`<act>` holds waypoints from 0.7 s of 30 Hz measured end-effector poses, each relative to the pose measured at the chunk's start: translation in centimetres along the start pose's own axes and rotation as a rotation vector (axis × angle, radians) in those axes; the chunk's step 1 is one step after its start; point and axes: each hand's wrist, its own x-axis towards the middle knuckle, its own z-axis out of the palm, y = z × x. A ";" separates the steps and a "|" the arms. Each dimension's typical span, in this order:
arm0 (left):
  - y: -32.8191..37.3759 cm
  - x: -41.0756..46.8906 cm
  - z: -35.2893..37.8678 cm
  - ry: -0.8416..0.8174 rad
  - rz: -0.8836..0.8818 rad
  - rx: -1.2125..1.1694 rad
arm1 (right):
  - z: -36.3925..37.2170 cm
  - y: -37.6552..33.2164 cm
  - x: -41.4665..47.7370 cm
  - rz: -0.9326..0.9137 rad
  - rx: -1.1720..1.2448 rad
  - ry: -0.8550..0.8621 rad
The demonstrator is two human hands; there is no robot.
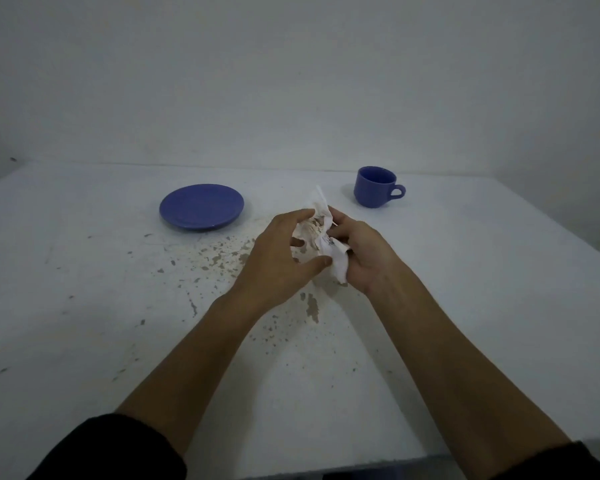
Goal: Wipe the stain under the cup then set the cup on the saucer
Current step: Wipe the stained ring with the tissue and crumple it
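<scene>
Both hands meet over the white table [84,271], gripping one crumpled, brown-stained tissue [321,242]. The left hand [278,258] pinches it between curled fingers and thumb; the right hand [364,258] wraps half-closed around its other side. The blue cup [374,187] stands at 1 o'clock, the empty saucer [201,206] at 11, well apart

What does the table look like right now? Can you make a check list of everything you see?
Surface: white table, brownish specks and chipped-looking patches around the middle.
Job's things: blue cup upright on the table, apart from the empty blue saucer; crumpled tissue, brown-stained.
Clutter: nothing seen.
Grips: left hand and right hand both hold the tissue above the table.
Cables: nothing seen.
Surroundings: plain pale wall; dark sleeves.
</scene>
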 end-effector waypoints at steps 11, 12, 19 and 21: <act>2.2 -4.1 -1.3 0.113 -0.190 -0.177 | -2.0 2.8 -5.9 -0.177 -0.465 -0.073; 2.7 -4.4 -1.5 0.080 -0.294 -0.312 | -2.3 2.9 -6.6 -0.205 -0.501 -0.114; 4.7 -6.8 -0.3 -0.008 -0.443 -0.363 | -3.8 3.1 -10.4 -0.484 -0.691 0.088; 5.5 -7.7 0.8 0.040 -0.343 -0.249 | -4.6 2.6 -11.4 -0.535 -0.721 0.201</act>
